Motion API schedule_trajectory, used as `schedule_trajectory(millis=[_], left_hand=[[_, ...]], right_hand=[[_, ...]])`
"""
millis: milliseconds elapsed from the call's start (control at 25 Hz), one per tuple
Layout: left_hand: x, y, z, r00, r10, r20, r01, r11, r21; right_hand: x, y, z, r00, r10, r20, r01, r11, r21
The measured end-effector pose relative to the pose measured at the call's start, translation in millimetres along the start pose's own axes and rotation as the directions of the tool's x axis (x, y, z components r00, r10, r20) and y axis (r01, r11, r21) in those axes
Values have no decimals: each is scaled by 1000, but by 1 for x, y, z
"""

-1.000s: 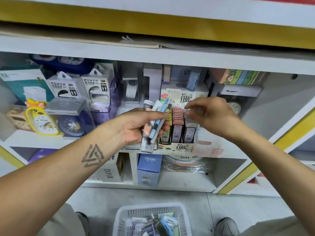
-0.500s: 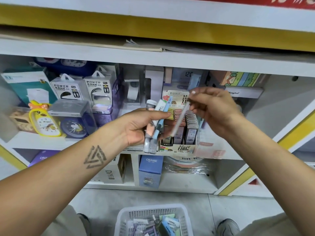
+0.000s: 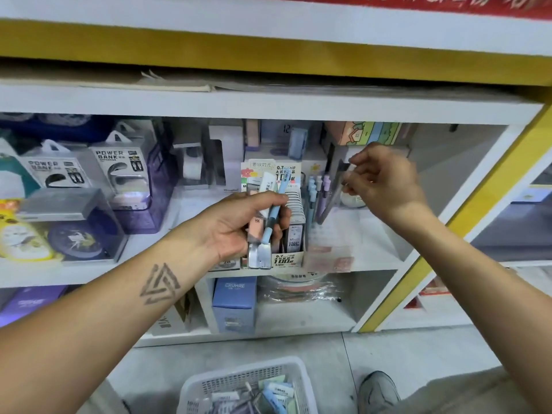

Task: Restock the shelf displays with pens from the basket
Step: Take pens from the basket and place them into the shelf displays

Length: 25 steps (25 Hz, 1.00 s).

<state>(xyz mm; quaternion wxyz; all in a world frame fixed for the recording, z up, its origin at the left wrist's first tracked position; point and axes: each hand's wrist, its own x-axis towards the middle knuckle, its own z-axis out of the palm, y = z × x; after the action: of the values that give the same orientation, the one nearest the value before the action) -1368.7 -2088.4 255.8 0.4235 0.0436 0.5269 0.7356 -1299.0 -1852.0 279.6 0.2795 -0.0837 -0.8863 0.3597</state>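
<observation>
My left hand (image 3: 236,225) grips a bundle of pens (image 3: 268,216), among them a light blue one and some in clear packets, in front of the lead refill box (image 3: 294,237) on the middle shelf. My right hand (image 3: 388,183) is raised to the right of it and pinches the top of a slim grey pen (image 3: 330,201). That pen slants down into a row of upright pastel pens (image 3: 316,189) beside the refill box. The white basket (image 3: 191,389) stands on the floor below, holding several more packets and pens.
Power bank boxes (image 3: 119,171) and boxed clocks (image 3: 74,231) fill the shelf's left side. A blue CRUHRE box (image 3: 234,306) and wrapped goods sit on the shelf below. A yellow-edged upright (image 3: 466,222) bounds the right side. My shoe (image 3: 378,392) is beside the basket.
My right hand has carried the single pen from the bundle rightward and lowered its tip into the upright pen row. My left hand has stayed in place with the bundle.
</observation>
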Motion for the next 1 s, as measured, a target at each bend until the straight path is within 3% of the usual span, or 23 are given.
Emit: schedule_trajectory(millis=[240, 640, 1000], left_hand=[[15, -5, 1, 999, -32, -35, 33, 999, 16], [13, -5, 5, 999, -2, -53, 2, 1000, 13], [5, -5, 7, 999, 21, -28, -19, 998, 58]], right_hand=[[-4, 10, 16, 988, -136, 68, 146, 974, -174], [-5, 10, 29, 972, -185, 148, 202, 973, -109], [-3, 9, 33, 968, -218, 121, 235, 960, -152]])
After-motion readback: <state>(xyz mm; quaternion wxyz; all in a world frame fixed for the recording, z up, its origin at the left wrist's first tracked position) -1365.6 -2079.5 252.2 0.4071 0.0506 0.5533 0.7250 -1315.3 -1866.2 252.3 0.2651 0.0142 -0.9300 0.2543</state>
